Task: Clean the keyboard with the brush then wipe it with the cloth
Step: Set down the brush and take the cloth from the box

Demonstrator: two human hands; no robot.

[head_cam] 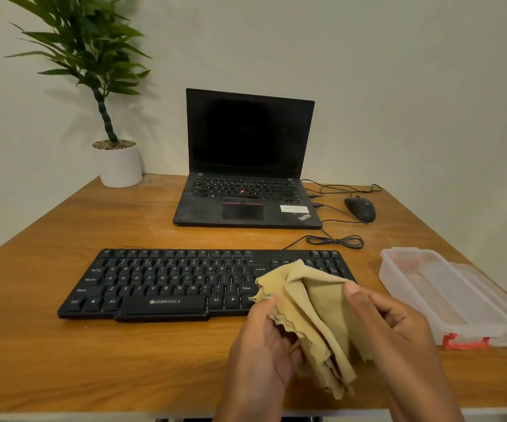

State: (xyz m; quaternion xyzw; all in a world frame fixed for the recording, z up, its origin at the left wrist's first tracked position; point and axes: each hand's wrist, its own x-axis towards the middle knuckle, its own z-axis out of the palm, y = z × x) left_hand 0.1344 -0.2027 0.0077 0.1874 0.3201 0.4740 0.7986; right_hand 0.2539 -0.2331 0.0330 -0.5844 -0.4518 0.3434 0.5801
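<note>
Plainly the main risk sits with the largest things: the table carries the black keyboard near its front edge, and a hard sideways wipe could shove the keyboard off line or tug its cable, which loops back toward the laptop. The cloth (yellow, bunched, its lower folds hanging loose) is held just above the keyboard's right end, and a trailing corner could snag a keycap. A clear lidded box lies to the right; no brush is visible. The left hand grips the cloth's left edge, fingers curled round it. The right hand pinches the opposite side, thumb on top.
</note>
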